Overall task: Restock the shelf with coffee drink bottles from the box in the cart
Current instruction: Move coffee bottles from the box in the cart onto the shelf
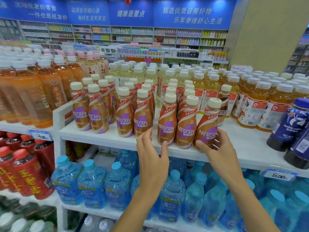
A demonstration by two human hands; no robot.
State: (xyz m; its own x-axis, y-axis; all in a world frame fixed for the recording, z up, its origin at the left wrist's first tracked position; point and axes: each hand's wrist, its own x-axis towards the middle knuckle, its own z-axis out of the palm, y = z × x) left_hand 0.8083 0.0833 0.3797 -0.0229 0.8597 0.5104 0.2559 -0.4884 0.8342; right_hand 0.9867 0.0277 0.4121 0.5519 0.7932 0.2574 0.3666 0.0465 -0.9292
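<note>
Brown-and-purple plastic coffee drink bottles [142,114] with cream screw caps stand in rows on the white shelf board [103,138] across the middle of the frame. We see only the head view, and neither the box nor the cart appears in it.

Right of centre, our right hand [219,149] wraps the lower body of the frontmost bottle [208,124], thumb on its near left side and fingers round its right. That bottle stands upright at the shelf's front edge, touching its neighbour [185,126].

Our left hand [150,156], at centre, is loose-fingered and holds nothing. Its thumb seems to brush the base of the next bottle along [166,124], though blur leaves that uncertain.

We judge these bottles small, full and moderately light, with stiff walls. The glossy sleeve looks slippery, so the narrow waist or the lower body gives the surest hold. Standing so close together, they would topple easily if nudged.
</note>
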